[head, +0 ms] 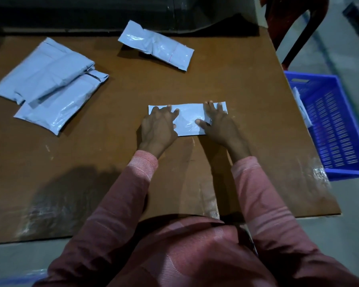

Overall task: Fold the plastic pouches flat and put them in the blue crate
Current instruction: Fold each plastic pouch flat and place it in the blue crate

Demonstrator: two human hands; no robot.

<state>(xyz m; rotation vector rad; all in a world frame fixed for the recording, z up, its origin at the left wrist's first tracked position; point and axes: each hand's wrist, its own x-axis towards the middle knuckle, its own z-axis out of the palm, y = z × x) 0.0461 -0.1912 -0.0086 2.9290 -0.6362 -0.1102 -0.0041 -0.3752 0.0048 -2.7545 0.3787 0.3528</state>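
Packing workroom: blue crate point(340, 141), pouches point(50, 83).

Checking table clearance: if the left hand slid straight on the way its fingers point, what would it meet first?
Beyond the folded pouch under the left hand, bare table, then probably the right end of the crumpled pouch, though it might just miss.

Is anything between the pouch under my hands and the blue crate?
Nothing visible. The folded pouch lies pressed under the left hand and right hand; only bare table separates it from the blue crate off its right edge.
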